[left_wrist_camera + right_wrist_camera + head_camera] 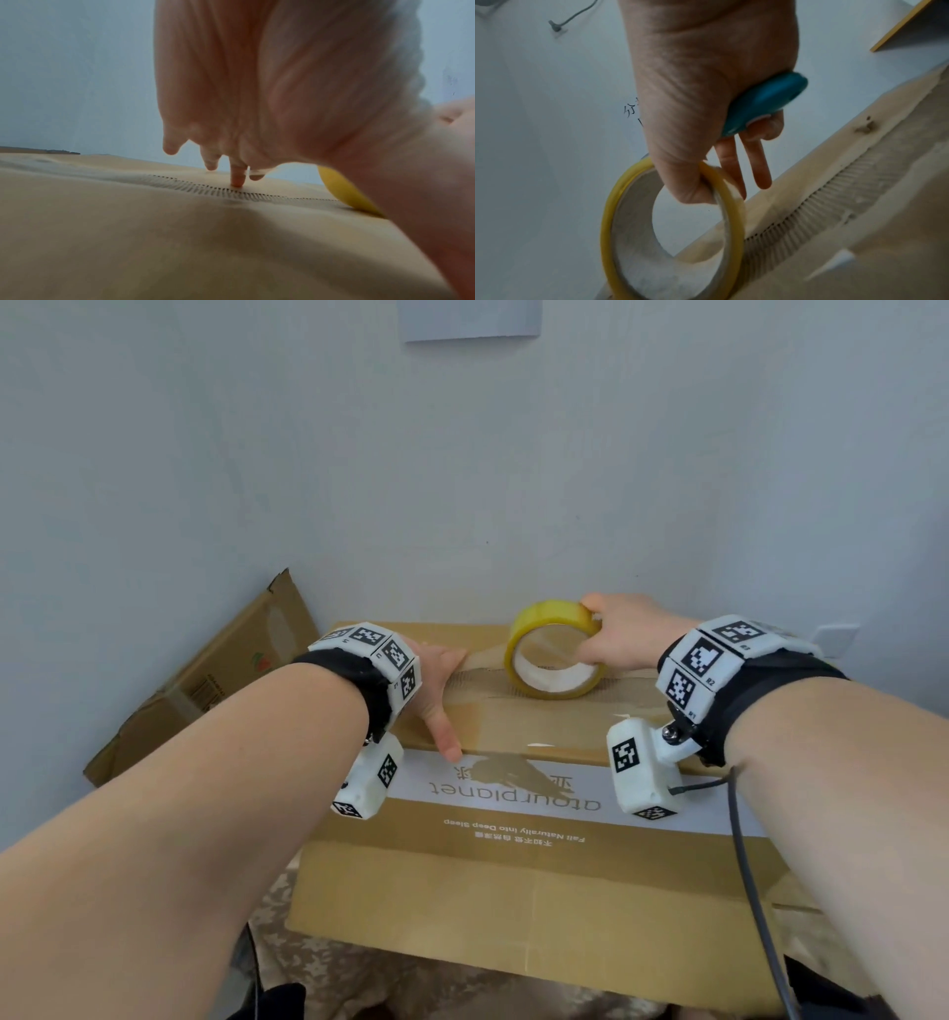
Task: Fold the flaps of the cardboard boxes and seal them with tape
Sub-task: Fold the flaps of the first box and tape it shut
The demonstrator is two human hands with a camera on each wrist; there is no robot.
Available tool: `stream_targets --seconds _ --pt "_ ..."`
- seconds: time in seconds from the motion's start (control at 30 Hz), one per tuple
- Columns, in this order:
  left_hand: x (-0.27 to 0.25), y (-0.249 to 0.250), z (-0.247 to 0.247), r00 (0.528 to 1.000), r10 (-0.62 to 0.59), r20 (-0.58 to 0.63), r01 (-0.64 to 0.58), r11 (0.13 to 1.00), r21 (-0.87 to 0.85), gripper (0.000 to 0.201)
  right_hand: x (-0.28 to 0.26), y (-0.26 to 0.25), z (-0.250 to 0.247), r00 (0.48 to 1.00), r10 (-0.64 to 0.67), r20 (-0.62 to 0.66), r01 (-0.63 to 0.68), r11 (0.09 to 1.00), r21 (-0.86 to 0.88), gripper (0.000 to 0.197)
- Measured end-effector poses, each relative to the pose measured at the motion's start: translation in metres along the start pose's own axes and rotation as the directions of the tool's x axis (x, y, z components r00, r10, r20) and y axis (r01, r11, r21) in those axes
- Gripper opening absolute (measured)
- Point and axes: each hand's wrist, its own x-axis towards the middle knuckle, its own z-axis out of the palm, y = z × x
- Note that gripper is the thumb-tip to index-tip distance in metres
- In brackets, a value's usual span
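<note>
Against pale grey walls, the brown cardboard box (513, 865) sits flaps folded, left hand (436, 680) pressing flat beside the seam, right hand (624, 634) gripping the yellow tape roll (554, 654) there, taping apparently just beginning.

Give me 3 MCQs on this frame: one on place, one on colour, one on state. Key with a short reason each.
1. Where does the tape roll sit?
A. on the floor
B. on top of the cardboard box
C. on the flattened box at the wall

2. What colour is the small tool tucked in the right hand?
A. red
B. black
C. teal

3. What is the left hand doing?
A. pressing flat on the box top
B. gripping the roll
C. hanging free

Key: B, the roll stands on the box's top seam; C, right wrist view shows teal plastic; A, the fingers are straight, a tip touching the cardboard.
</note>
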Motion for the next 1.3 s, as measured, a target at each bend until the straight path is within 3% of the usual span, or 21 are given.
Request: stream_targets --seconds 0.13,0.27,0.37,0.47,0.63,0.73,0.9,1.07,1.17,1.3 --pt "0.002 0.004 -0.004 1.0 -0.008 -0.017 0.008 1.0 -0.018 0.15 -0.003 0.007 0.001 0.999 0.027 0.03 -0.027 0.999 0.017 0.022" --pt "0.001 0.025 -0.009 0.993 0.102 -0.066 -0.11 0.985 -0.131 0.126 -0.003 0.01 0.008 0.999 0.021 0.027 -0.022 0.999 0.03 0.021" --pt "0.003 0.034 -0.013 0.988 0.138 -0.064 -0.148 0.97 -0.192 0.128 -0.005 0.012 0.01 1.0 0.01 0.011 -0.01 1.0 0.013 0.022" --pt "0.005 0.036 -0.015 0.993 0.114 -0.026 -0.117 0.978 -0.175 0.135 -0.007 0.017 0.005 1.0 0.006 0.008 -0.006 1.0 -0.024 0.017" --pt "0.001 0.043 -0.019 0.999 0.048 0.004 -0.048 0.995 -0.086 0.129 -0.023 0.038 -0.016 0.997 0.052 -0.052 -0.056 0.994 -0.089 0.009" --pt "0.0 0.048 -0.022 1.0 0.023 -0.008 -0.024 0.999 -0.042 0.131 -0.033 0.056 -0.021 0.993 0.092 -0.08 -0.097 0.993 -0.062 0.016" --pt "0.006 0.063 -0.022 0.996 0.079 -0.039 -0.082 0.994 -0.078 0.139 -0.03 0.063 -0.006 0.993 0.103 -0.056 -0.104 0.994 -0.022 0.011" --pt "0.012 0.077 -0.022 0.981 0.187 -0.06 -0.195 0.962 -0.19 0.119 -0.029 0.066 0.001 0.992 0.118 -0.052 -0.118 0.993 -0.001 0.009" --pt "0.011 0.078 -0.024 0.985 0.162 -0.053 -0.168 0.976 -0.141 0.133 -0.032 0.069 -0.007 0.987 0.138 -0.083 -0.14 0.99 -0.024 0.012" --pt "0.009 0.083 -0.029 0.991 0.136 -0.012 -0.137 0.988 -0.074 0.132 -0.045 0.08 -0.019 0.972 0.183 -0.146 -0.192 0.98 -0.048 0.006"
